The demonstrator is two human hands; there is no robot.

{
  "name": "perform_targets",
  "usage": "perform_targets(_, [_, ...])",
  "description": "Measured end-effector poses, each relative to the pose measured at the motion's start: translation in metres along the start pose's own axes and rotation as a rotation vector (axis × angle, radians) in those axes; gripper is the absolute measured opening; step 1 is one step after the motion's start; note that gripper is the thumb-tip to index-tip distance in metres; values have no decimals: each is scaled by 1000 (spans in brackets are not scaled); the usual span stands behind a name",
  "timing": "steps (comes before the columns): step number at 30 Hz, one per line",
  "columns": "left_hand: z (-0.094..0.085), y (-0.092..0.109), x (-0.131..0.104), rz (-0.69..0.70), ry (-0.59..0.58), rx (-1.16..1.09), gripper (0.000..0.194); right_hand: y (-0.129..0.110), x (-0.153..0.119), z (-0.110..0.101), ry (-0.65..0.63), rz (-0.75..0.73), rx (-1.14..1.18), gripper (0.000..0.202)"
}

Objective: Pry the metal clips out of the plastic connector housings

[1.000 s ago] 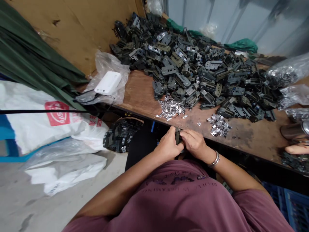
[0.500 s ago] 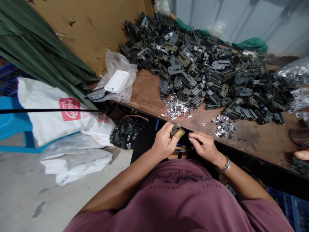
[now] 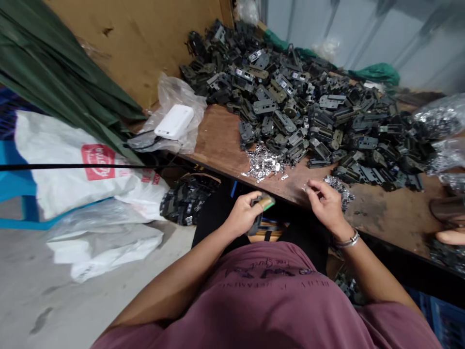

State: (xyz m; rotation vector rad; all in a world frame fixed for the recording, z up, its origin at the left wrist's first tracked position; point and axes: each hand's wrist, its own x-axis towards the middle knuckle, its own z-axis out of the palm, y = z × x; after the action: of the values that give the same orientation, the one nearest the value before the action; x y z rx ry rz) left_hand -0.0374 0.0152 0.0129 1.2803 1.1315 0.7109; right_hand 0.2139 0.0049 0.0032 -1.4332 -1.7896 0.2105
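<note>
My left hand (image 3: 244, 213) is closed around a dark grey plastic housing (image 3: 257, 224) in front of the table edge, and much of the housing is hidden by the fingers. A yellowish cover with a green edge wraps the left thumb. Over the table's front edge, my right hand (image 3: 326, 204) has thumb and forefinger pinched on a small shiny metal clip (image 3: 304, 188). Beside that hand lies a small heap of metal clips (image 3: 339, 186), partly covered by it. A larger heap of clips (image 3: 264, 162) sits farther left, with a loose clip near it.
Many dark housings (image 3: 286, 97) are piled across the back of the wooden table (image 3: 218, 138). A white box-shaped device (image 3: 175, 122) rests on clear plastic at the left. More housings fill a container (image 3: 191, 198) below. Another person's hand (image 3: 452, 236) shows at the right edge.
My right hand has moved right and forward, from beside my left hand to the tabletop, and now pinches the loose clip. My left hand keeps the housing and has shifted slightly.
</note>
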Motion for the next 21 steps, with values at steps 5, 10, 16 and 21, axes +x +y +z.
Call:
perform_targets(5, [4,-23,12,-40,-287,328,31,53,43,-13,85,49,-375,41])
perform_targets(10, [16,-58,35,-85,-170,570,34,73,77,-5,-44,142,-577,52])
perform_targets(16, [23,-69,43,-58,-62,628,48,75,87,-3,-52,191,-568,39])
perform_targets(21, [28,-54,29,-67,-258,89,49,36,47,-10,5,74,-287,34])
